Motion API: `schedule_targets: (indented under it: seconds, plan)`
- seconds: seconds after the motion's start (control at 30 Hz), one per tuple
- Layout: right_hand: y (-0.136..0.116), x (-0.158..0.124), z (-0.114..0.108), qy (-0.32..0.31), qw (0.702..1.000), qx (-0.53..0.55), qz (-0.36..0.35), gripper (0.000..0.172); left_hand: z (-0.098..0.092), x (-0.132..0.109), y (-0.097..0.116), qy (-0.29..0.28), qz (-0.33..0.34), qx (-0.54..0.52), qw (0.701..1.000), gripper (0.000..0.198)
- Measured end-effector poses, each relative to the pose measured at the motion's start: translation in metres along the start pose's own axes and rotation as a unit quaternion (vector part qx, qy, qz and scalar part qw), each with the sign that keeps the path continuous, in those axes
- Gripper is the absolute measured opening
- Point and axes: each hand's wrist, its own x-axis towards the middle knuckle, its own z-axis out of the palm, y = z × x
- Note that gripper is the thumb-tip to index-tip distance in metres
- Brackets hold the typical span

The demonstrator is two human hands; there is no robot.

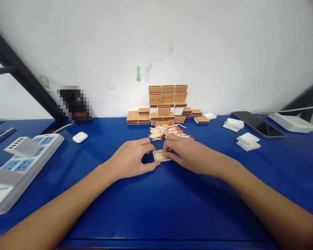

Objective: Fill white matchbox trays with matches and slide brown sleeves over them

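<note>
A small white matchbox tray [159, 158] with matchsticks in it lies on the blue table [156, 208]. My left hand [133, 158] curves round the tray's left end, thumb and index finger at its near and far edges. Over the tray's right part is my right hand [189, 152], its fingers pinched at the matchsticks; what lies between the fingertips is hidden. Just behind the hands a loose heap of red-tipped matches [167, 132] is spread out. Printed matchboxes [167, 98] are stacked against the wall.
On the left are a power strip [28, 166] and a white earphone case [80, 137]. Empty white trays [248, 141], a phone [258, 124] and a white box [292, 122] lie on the right. One matchbox [202, 119] lies beside the stack.
</note>
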Motion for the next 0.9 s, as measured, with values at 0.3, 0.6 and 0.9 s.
schedule_targets:
  seconds: [0.3,0.6,0.9]
  plan:
    - [0.006,0.003,-0.002,0.073,0.997,0.004,-0.032,0.018,-0.002,0.000,0.002,0.008,0.001,-0.003,1.000,0.029]
    - [0.048,-0.019,-0.052,-0.025,0.989,-0.035,0.140,0.018,0.001,-0.001,-0.001,0.014,0.007,0.000,1.000,0.032]
    - [0.037,-0.015,-0.036,-0.094,0.983,-0.004,0.156,0.022,-0.001,-0.001,0.000,0.019,0.008,0.003,1.000,0.029]
